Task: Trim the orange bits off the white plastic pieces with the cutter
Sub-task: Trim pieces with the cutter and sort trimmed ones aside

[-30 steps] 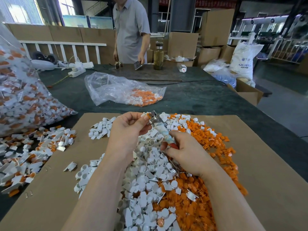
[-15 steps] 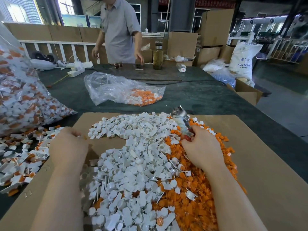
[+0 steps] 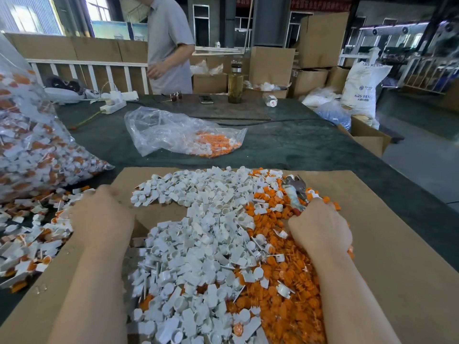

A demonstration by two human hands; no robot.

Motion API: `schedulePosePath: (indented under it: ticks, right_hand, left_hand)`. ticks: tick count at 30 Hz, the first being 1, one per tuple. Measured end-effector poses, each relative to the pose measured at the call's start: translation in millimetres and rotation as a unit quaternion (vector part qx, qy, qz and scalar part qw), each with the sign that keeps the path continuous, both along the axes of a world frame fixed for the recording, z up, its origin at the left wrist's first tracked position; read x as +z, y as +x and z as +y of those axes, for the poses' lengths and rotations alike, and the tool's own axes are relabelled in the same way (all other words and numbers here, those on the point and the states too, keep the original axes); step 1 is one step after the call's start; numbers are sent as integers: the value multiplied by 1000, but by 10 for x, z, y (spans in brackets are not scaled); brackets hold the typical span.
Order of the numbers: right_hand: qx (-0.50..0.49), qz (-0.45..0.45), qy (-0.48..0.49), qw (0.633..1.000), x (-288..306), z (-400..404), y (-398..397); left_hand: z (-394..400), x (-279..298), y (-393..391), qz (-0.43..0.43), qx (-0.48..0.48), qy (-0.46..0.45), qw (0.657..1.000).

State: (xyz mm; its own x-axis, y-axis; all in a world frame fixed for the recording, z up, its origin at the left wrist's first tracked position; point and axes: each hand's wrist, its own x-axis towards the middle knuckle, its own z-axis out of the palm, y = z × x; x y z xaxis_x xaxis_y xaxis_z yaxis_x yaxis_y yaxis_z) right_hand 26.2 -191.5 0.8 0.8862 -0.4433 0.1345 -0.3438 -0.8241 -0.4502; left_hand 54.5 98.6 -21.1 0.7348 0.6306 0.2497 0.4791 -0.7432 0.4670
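Hazards: the cutter, nose up among loose orange offcuts, could snag or nick if swung blindly; untrimmed pieces at the cardboard sheet's left edge may scatter across the table. The right hand grips the cutter handles, knuckles up. The left hand reaches left, palm down; blur hides its fingers, so their state cannot be told. Trimmed white pieces lie between the hands.
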Motion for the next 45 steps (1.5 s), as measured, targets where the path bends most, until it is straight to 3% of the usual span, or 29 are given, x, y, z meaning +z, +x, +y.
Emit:
schedulePosePath:
  ticks: [4,8,15,27,31,35,38,40,42,45]
  right_hand:
    - [10,18,-13,1000,-2,9,6]
    - [11,21,-21,999,-41,-7,35]
    - [19,19,-18,999,-124,-47,103]
    - [17,-8,-38,999,-206,-82,175]
    - [43,-27,-19,999,-239,-103,230]
    - [80,-80,33,993,-253,-73,272]
    - [121,-137,123,976,-252,-27,297]
    - [141,-162,168,962,-245,1,301]
    - [166,-176,216,946,-240,38,296]
    - [197,-197,281,918,-231,92,281]
  left_hand:
    - [-83,-108,101,83,-114,65,988]
    - [-107,-166,119,151,-161,64,973]
    - [-152,-145,111,66,-156,-34,985]
    - [-105,-161,141,57,-117,-94,987]
    - [-158,-70,140,25,-144,-156,977]
    - [-382,77,99,-58,-218,-340,913]
    - [-630,181,81,-62,-237,-530,812]
    - [-784,238,58,-57,-249,-609,751]
    - [-903,256,44,-49,-267,-622,734]
    - [-1052,266,19,-57,-274,-603,747]
